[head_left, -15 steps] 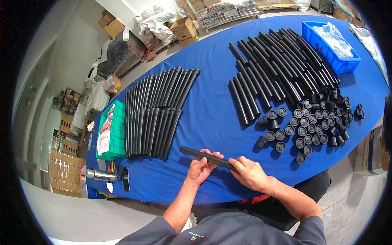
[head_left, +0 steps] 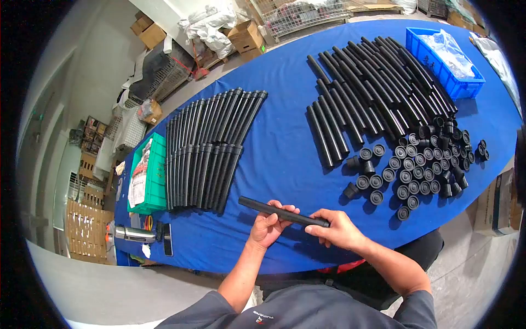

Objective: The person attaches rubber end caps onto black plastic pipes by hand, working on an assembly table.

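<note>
A straight black tube (head_left: 293, 216) hangs over the near edge of the blue-covered table, its far end pointing left. My left hand (head_left: 267, 229) is closed around its middle, thumb on the near side and fingertips over the top. At the tube's right end, my right hand (head_left: 341, 231) is closed with thumb and fingers about the tip, and the end shows between them. To the right lie several round black end caps (head_left: 405, 177), ringed on their faces. Two rows of black tubes with wider collars at their upper ends (head_left: 205, 175) rest on the left.
Many plain black tubes (head_left: 350, 88) cover the table's far right, beside a blue bin (head_left: 466, 88) holding clear plastic. On the left stand a green crate (head_left: 158, 186), a phone (head_left: 168, 241) and a metallic cylindrical tool (head_left: 134, 234). Cartons and wire cages line the wall.
The right hand's fingers have shifted at the tube's right end, so that the end now shows. The tube has moved slightly left; the left hand keeps its hold.
</note>
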`<state>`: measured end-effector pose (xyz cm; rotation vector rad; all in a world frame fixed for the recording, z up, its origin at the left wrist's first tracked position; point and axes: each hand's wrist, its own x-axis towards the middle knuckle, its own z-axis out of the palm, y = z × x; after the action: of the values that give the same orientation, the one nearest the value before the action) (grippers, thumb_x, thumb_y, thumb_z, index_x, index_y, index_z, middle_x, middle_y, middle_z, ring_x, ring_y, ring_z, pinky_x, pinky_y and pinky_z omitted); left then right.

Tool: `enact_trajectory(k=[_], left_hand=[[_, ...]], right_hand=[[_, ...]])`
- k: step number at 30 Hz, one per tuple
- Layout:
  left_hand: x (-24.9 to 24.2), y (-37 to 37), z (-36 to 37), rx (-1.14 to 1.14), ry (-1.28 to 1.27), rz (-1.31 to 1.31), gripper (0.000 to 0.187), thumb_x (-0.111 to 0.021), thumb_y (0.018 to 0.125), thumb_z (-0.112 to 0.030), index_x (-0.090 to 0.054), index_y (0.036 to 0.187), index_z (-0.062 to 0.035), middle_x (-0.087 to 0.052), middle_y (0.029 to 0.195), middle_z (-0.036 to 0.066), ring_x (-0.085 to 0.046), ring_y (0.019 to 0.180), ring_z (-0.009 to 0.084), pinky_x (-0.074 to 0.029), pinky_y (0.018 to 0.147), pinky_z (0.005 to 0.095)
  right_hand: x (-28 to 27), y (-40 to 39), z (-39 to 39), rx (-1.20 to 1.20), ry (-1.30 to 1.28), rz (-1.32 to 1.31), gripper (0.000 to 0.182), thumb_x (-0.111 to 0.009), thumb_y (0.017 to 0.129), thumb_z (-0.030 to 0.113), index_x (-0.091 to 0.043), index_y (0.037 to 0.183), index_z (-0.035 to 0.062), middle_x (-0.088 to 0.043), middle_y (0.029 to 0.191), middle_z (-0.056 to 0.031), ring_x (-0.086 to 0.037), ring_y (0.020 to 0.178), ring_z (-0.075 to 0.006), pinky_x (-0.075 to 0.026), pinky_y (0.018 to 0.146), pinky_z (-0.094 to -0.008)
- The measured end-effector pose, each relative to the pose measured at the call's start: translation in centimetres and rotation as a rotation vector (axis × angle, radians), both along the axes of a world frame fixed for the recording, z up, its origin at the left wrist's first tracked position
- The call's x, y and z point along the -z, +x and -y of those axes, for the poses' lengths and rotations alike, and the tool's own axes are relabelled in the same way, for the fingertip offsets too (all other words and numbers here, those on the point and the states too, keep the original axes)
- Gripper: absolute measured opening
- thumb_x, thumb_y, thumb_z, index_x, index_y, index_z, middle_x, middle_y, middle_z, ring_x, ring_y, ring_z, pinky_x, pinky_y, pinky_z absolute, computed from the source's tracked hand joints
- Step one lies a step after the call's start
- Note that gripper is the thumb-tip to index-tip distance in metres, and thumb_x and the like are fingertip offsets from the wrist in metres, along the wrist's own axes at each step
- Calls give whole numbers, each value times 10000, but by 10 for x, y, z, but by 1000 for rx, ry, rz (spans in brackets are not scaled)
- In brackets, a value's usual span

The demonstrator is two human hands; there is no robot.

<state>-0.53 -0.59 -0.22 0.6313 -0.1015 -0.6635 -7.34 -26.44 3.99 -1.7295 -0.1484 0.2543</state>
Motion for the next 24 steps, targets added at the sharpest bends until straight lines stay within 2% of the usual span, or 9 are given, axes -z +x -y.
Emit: enact_trajectory(k=[3,6,7,10,11,15,19,22,24], left_hand=[[-4,1,1,3,10,-6,331,-739,935,-83,-598,1234,-56,-651,1311,237,-556,1332,429,-476,1131,552],[-6,2,0,-12,18,-20,337,-743,934,-94,-597,1236,-54,-652,1309,237,-559,1330,425,-485,1125,547],[-3,3,-3,-18,10,-21,341,-744,934,-99,-597,1238,-53,-652,1309,238,-561,1328,425,-488,1122,545],[-2,4,-5,-15,-14,5,343,-743,938,-112,-597,1242,-51,-652,1311,239,-569,1319,426,-499,1113,539],[-2,5,-5,-11,-23,20,342,-742,940,-117,-598,1242,-51,-652,1312,239,-572,1316,426,-502,1110,537],[-11,4,-2,-14,43,-27,318,-730,951,-116,-616,1245,-68,-650,1318,233,-568,1324,416,-485,1121,541],[-6,4,-3,-10,7,1,320,-734,946,-102,-613,1240,-67,-643,1326,237,-568,1323,420,-488,1120,537],[-10,3,0,-29,37,-6,327,-744,932,-86,-609,1228,-58,-649,1317,236,-568,1319,426,-502,1108,544],[-12,3,0,-33,48,-22,321,-745,930,-80,-610,1220,-58,-651,1310,235,-571,1316,427,-512,1100,540]], right_hand=[[-15,4,6,-54,124,-367,398,-790,898,287,-676,1149,0,-695,809,-158,-713,708,-241,-552,567,-331],[7,3,-7,99,-477,749,439,-779,921,334,-665,1171,-8,-657,724,-79,-659,592,-163,-536,521,-324],[3,-1,-8,93,-480,721,417,-772,922,316,-662,1169,-1,-651,737,-74,-661,599,-172,-535,518,-330],[-29,4,1,-76,58,-289,428,-784,903,240,-641,1236,11,-680,852,-126,-683,728,-200,-539,562,-309],[-27,8,3,-95,163,-460,330,-768,877,212,-670,1129,24,-681,911,-194,-707,805,-321,-563,585,-373],[2,-3,-9,73,-348,488,331,-771,889,234,-662,1126,29,-685,909,-195,-698,785,-363,-573,676,-428],[-3,0,-7,39,-179,390,331,-767,903,247,-661,1124,26,-684,904,-195,-693,749,-377,-563,651,-442],[-31,6,2,-59,59,-380,334,-764,908,256,-662,1119,19,-686,904,-199,-691,741,-382,-562,631,-444],[-8,0,-4,24,-99,67,344,-760,908,245,-640,1134,16,-670,894,-195,-688,766,-384,-561,637,-461]])
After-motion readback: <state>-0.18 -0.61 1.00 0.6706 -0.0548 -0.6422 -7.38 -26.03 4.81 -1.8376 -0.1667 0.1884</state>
